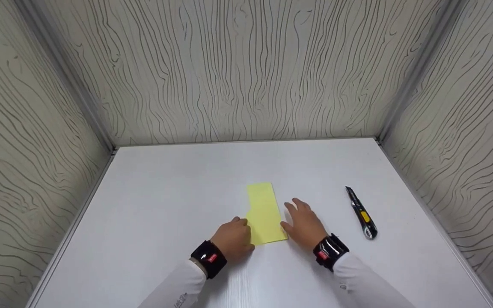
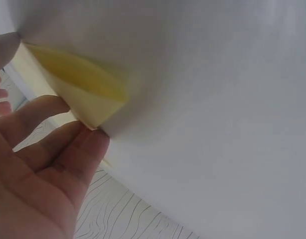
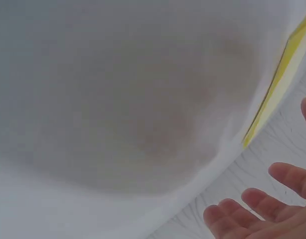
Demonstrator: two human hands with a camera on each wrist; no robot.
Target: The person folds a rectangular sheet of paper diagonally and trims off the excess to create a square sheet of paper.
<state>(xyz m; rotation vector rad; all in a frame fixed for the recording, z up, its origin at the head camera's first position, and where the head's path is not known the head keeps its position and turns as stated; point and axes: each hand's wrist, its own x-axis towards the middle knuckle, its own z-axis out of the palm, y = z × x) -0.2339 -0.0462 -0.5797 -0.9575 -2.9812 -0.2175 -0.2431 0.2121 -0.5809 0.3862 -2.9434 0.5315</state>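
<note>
In the head view a folded yellow sheet of paper [image 1: 265, 211] lies lengthwise near the middle of the white table. Its lower left edge is at the curled fingers of my left hand [image 1: 233, 239]. The left wrist view shows thumb and fingers gripping the yellow paper [image 2: 105, 107] along an edge, with a gap between its layers. My right hand [image 1: 306, 222] is by the paper's right edge, fingers spread and slightly bent, thumb close to the near right corner. In the right wrist view the right fingers [image 3: 265, 206] hold nothing.
A black utility knife [image 1: 361, 212] with a yellow slider lies to the right of my right hand, blade end away from me. Wood-grain patterned panels [image 1: 246, 72] enclose the white table [image 1: 165, 184] at the back and both sides.
</note>
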